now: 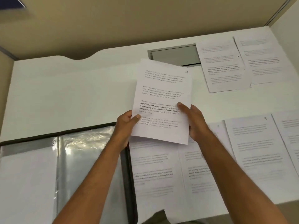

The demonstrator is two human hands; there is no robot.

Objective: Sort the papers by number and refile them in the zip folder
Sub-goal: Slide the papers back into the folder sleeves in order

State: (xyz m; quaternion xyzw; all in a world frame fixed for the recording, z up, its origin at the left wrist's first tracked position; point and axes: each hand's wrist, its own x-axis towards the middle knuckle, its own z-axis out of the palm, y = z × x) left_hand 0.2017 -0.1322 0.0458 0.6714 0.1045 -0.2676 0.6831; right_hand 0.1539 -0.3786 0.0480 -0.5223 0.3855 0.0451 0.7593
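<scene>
A printed sheet [163,94] with a handwritten number in its top right corner is held up above the white desk [64,88]. My left hand [126,125] grips its lower left edge, thumb on the front. My right hand [194,122] grips its right edge, thumb across the text. The zip folder [68,167] lies open at the lower left, black-edged, with shiny clear sleeves. Several other printed sheets [252,151] lie side by side on the desk under and to the right of my hands. Two more sheets [226,67] lie at the far right.
A grey recessed cable hatch [174,55] sits in the desk behind the held sheet. A beige partition wall [129,18] runs along the desk's far edge. The desk's near edge cuts across at the bottom right.
</scene>
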